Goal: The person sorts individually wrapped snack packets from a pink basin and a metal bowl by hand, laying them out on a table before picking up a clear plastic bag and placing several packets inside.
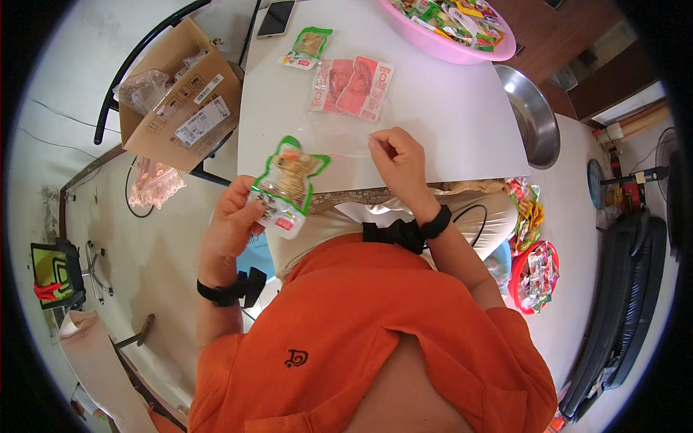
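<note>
My left hand [233,219] pinches a green-edged, partly clear food pouch [289,187] by its white end, above the near left edge of the white table [455,119]. Pale, ridged food shows through the pouch. At the table's near side, my right hand [399,162] has its fingers curled beside a clear plastic bag [335,138]. Whether the fingertips grip the bag is not plain. Two red-and-white printed packets [365,86] lie overlapping at the bag's far end. Beyond them rests a similar green-edged pouch [309,46].
A phone [276,19] lies at the far left, and a pink basin [455,51] of packets at the far right. Left of the table stands an open cardboard box [216,116] holding plastic bags. On the right are a steel basin [541,124] and a red basin [517,300] with packets.
</note>
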`<state>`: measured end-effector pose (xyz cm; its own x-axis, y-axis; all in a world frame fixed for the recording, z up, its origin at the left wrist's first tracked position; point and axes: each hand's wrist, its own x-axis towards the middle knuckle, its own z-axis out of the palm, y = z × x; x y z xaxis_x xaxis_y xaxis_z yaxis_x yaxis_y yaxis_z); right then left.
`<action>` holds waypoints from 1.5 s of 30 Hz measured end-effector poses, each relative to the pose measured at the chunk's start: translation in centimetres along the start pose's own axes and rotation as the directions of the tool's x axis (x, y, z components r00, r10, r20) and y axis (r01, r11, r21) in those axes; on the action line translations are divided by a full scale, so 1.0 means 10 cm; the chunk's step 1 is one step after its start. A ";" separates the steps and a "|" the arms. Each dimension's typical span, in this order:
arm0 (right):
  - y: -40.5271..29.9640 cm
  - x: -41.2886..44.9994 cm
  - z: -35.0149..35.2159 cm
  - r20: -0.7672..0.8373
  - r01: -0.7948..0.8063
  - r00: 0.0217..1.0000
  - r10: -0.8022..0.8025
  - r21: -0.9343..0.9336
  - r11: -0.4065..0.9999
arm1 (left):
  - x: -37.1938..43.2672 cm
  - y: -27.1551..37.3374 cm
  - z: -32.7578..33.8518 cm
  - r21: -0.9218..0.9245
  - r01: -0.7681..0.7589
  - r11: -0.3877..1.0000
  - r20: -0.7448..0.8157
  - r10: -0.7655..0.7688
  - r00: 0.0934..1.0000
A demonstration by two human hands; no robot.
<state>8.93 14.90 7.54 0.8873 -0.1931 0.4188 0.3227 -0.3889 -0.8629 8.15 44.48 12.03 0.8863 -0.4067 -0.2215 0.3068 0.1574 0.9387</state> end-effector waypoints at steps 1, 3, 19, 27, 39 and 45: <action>-0.01 0.01 0.01 0.000 0.002 1.000 -0.002 0.012 1.000 | 0.01 -0.01 0.09 -0.026 0.029 0.999 0.038 -0.028 0.999; -0.05 0.02 0.02 -0.003 0.006 1.000 -0.006 0.021 1.000 | 0.07 0.00 0.27 -0.037 0.073 0.997 0.036 -0.072 0.997; -0.16 0.02 -0.18 0.079 0.105 0.992 -0.096 -0.118 0.987 | 1.09 -0.15 1.02 -0.164 0.142 0.976 0.015 -0.141 0.990; -0.09 -0.01 -0.20 0.055 0.161 0.986 -0.156 -0.101 0.982 | 1.68 -0.20 1.33 -0.389 0.105 0.915 0.094 -0.074 0.993; 0.05 -0.09 -0.17 0.066 0.097 0.994 -0.090 -0.111 0.989 | 1.55 -0.41 1.36 -0.154 -0.105 0.983 0.068 0.116 0.991; 0.10 -0.11 -0.16 0.021 0.088 0.996 -0.086 -0.087 0.992 | 1.71 -0.49 1.31 -0.023 -0.159 0.987 0.099 0.160 0.982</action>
<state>7.71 13.34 6.68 0.8630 -0.1399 0.4855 0.3693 -0.4812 -0.7950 17.22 24.95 7.09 0.8853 -0.4633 -0.0410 0.1700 0.2403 0.9557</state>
